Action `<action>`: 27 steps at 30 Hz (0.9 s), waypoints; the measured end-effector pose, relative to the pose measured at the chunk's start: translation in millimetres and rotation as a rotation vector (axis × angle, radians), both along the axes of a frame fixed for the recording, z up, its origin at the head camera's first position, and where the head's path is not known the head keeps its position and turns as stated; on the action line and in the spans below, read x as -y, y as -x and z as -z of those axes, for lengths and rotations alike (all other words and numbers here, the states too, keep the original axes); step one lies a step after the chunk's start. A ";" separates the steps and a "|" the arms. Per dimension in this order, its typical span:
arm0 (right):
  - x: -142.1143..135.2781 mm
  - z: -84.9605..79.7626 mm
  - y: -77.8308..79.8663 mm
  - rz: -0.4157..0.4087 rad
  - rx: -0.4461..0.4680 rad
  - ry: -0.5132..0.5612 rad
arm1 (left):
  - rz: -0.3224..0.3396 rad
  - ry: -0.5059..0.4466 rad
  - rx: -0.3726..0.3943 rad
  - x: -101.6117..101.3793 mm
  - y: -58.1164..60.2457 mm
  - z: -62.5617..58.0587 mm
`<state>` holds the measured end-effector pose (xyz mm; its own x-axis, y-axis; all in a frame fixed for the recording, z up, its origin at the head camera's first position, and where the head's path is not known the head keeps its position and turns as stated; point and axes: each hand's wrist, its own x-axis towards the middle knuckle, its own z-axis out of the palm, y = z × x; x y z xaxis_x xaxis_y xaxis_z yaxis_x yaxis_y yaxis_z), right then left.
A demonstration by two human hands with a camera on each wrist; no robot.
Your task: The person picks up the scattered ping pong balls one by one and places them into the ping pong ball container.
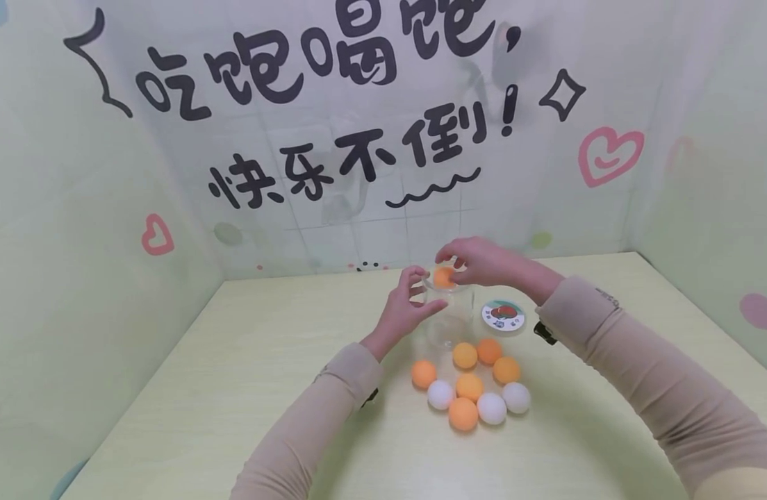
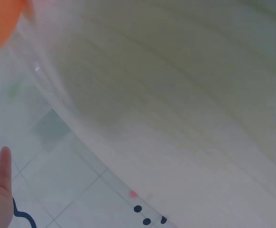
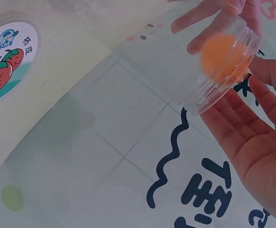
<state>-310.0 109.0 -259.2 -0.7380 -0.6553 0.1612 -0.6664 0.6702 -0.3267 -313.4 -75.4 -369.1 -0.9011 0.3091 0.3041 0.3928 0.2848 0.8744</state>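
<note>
On the pale-yellow table (image 1: 233, 368), my left hand (image 1: 406, 310) grips a clear, cylindrical, glass-or-plastic jar (image 1: 455, 326), best kept steady; at its mouth, by my right hand (image 1: 483, 262), is a round orange plastic ball (image 1: 444, 278), whether pinched I can't tell.

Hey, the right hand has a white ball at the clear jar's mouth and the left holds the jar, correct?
Not quite: the ball is orange, as the head view shows. The right hand has it at the mouth of the clear jar, which the left hand holds.
</note>
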 end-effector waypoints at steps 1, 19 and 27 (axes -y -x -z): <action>-0.1 -0.3 -0.6 -0.002 0.001 0.002 | 0.003 -0.003 -0.005 -0.1 -0.1 -0.1; -36.3 -1.8 -21.4 0.081 -0.041 0.076 | 0.017 -0.033 -0.024 -2.1 0.2 0.3; -55.9 34.8 -30.7 0.108 0.097 0.063 | 0.017 -0.028 -0.044 -1.8 -1.2 -0.4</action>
